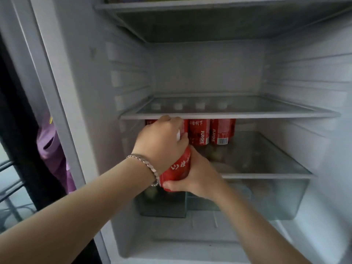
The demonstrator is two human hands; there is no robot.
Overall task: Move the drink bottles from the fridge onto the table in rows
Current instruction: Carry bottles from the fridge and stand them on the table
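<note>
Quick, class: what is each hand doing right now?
Left hand: grips the top of a red juice bottle.
Right hand: grips the same bottle lower down.

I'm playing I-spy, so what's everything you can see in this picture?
Fridge: one, white, open.
Shelves: three, glass, inside fridge.
Standing bottles: four, red labels, lowest shelf.
Held bottle: one, red label, tilted, before that shelf.
Drawers: two, clear, below lowest shelf.
Cloth: one, purple, left of fridge.
Bracelet: one, silver, left wrist.
Left hand: one, grips held bottle's top.
Right hand: one, grips its lower end.
</note>
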